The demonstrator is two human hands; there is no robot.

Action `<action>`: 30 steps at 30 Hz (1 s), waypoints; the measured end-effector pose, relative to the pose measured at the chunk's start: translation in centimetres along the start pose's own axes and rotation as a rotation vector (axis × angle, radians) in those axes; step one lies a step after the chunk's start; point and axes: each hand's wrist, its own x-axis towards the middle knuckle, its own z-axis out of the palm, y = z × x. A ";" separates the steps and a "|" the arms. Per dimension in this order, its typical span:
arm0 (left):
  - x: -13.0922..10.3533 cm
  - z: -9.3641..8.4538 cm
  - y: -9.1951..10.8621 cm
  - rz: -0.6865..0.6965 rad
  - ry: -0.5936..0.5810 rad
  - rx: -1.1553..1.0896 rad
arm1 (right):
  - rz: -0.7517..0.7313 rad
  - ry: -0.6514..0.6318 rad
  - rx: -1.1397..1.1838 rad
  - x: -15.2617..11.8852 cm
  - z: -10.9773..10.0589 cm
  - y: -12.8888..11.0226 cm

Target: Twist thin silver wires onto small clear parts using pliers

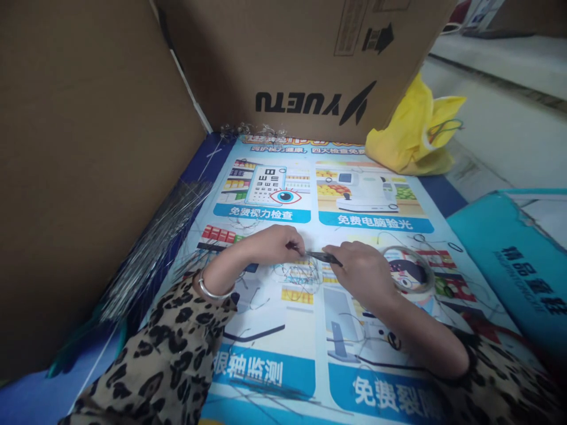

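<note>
My right hand (361,268) is closed round dark pliers (325,257), whose tip points left. The tip meets the fingers of my left hand (279,245), which are pinched together; what they hold is too small to make out. Beneath my hands, a loose tangle of thin wire (301,274) lies on a printed poster (314,236). Beside my right forearm sits a roll of clear tape (427,274). A bundle of long thin wires (150,254) lies to the left of my left arm.
Large cardboard panels (305,65) stand at the back and left, with small wire pieces (266,133) at their foot. A yellow bag (407,136) is at the back right. A teal box (509,260) stands on the right. Wire bits are scattered over the poster.
</note>
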 end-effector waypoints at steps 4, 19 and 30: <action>0.1 0.1 0.1 -0.017 0.013 0.004 | 0.005 -0.006 -0.010 0.0 0.0 0.0; 0.3 0.5 0.0 -0.110 0.057 -0.071 | 0.026 -0.008 -0.009 -0.1 0.0 -0.1; 0.2 0.3 0.4 -0.201 0.061 -0.101 | 0.046 -0.040 0.010 0.1 -0.1 -0.1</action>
